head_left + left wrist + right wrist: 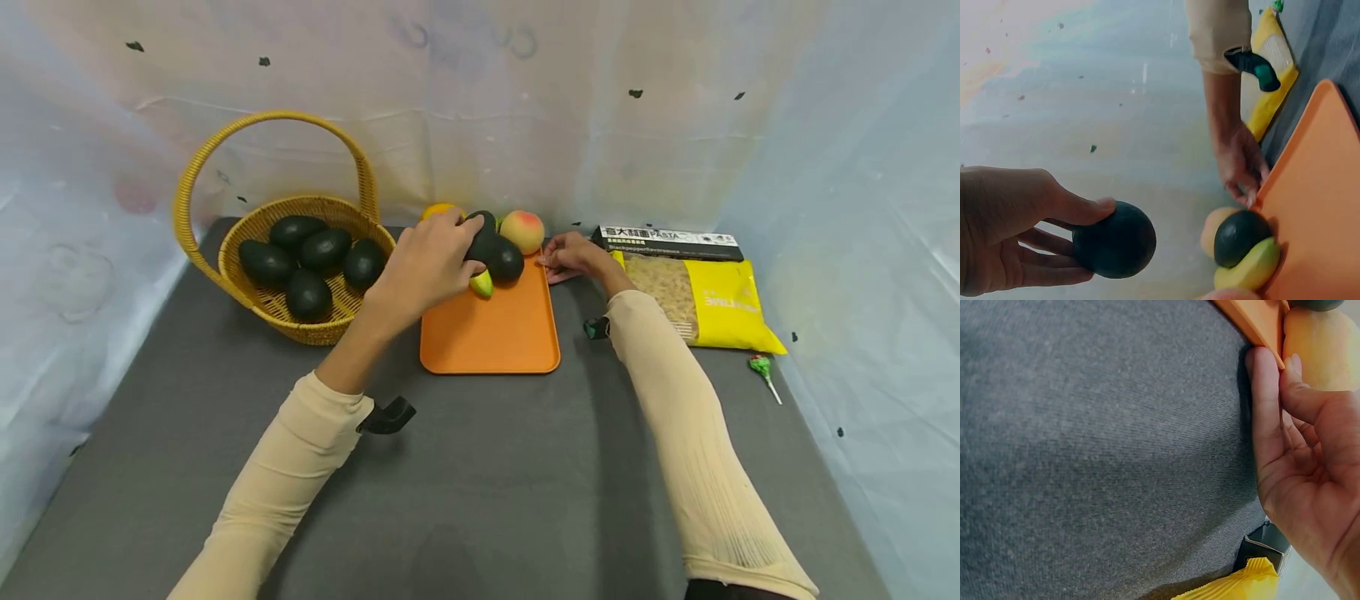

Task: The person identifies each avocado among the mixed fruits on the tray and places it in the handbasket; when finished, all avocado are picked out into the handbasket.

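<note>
My left hand (427,262) grips a dark green avocado (1115,240), thumb on one side and fingers on the other, above the far part of an orange tray (487,337). A second avocado (1241,237) lies on the tray, against a yellow-green curved fruit (1250,265) and a peach (522,231). Partly hidden behind my left hand is a round orange fruit (439,209). At the tray's far right corner, my right hand (572,256) pinches the rim between thumb and fingers.
A yellow wicker basket (318,333) with a tall handle stands left of the tray and holds several avocados (308,296). On the right are a black pasta box (675,243), a yellow pasta bag (723,304) and a lollipop (761,366). A pale sheet hangs behind the table.
</note>
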A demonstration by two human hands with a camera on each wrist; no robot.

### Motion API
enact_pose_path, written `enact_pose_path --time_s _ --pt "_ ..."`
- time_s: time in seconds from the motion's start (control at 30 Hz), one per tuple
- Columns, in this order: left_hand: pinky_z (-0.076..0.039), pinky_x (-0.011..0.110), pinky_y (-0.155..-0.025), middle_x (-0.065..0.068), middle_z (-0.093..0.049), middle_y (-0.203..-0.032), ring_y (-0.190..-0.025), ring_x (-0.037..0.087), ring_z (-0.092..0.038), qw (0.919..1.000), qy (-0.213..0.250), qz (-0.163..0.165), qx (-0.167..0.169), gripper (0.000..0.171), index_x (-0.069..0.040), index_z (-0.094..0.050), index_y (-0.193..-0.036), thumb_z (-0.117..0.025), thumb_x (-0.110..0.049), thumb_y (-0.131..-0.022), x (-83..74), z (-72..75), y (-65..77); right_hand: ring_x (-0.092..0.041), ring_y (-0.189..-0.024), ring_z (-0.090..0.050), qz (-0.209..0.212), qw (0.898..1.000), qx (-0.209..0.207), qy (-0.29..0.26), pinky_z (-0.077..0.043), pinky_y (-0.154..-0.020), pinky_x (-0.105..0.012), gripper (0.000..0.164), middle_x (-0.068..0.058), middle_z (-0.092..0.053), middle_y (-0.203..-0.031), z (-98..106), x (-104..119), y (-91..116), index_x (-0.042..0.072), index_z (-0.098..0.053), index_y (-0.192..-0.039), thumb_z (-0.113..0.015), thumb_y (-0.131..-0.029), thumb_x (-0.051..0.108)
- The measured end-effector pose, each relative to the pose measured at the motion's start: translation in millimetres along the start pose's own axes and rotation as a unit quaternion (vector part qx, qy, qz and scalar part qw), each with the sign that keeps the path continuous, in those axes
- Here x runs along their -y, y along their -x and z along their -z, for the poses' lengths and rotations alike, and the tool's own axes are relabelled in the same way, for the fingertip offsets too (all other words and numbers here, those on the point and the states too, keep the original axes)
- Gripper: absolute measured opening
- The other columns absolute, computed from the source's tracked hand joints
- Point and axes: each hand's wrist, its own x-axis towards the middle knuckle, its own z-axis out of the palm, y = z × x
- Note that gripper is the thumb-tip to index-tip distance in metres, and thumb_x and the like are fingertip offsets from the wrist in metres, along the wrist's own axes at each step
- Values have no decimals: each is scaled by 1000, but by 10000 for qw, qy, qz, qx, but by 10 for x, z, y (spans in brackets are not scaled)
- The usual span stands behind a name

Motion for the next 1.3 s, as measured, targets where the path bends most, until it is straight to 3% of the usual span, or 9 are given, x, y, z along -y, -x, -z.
enact_pose_path --time_s 0.33,0.67,0.87,1.0,1.1,1.3 --pt "-59 60 -90 25 -67 -128 -110 45 -68 9987 115 487 -17 59 -2 -60 -145 -77 -30 -96 399 148 167 -25 -83 -74 1 9999 54 -96 -63 -94 -44 22 -18 -63 -105 2 -8 -27 -5 -54 -124 -55 -102 0" --pt "-55 66 -90 32 -64 -131 -110 54 -65 9884 389 1451 215 61 1 -57 -147 -75 -30 -97 764 264 378 -26 -82 -75 -12 10000 78 -47 -62 -95 -45 21 -17 -64 -103 2 9 0 -6 -55 -124 -55 -103 -1" --pt "-52 71 -92 35 -59 -141 -119 58 -59 9738 713 2136 313 62 2 -56 -148 -73 -30 -97 968 172 567 -28 -87 -75 -51 9999 95 -43 -60 -99 -47 20 -19 -63 -107 -26 34 -13 -4 -56 -122 -54 -102 -2" --pt "-56 66 -81 35 -60 -140 -103 55 -66 9635 849 2527 269 62 4 -57 -145 -75 -29 -96 1078 68 700 -26 -85 -75 -47 9999 96 -23 -62 -95 -44 20 -17 -63 -105 -33 20 -56 -4 -55 -122 -56 -103 0" --pt "-57 62 -73 36 -62 -136 -90 53 -68 9587 887 2691 237 62 7 -58 -143 -76 -29 -95 1143 23 761 -22 -81 -74 -2 10000 37 8 -64 -88 -39 21 -14 -64 -101 -19 -31 -107 -2 -56 -122 -59 -103 5" --pt "-57 65 -83 38 -60 -137 -103 59 -65 9549 856 2763 667 67 7 -56 -144 -77 -32 -94 1241 0 795 -17 -77 -73 75 9999 -92 34 -65 -82 -34 21 -12 -63 -101 15 -134 -201 -2 -55 -124 -56 -104 4"
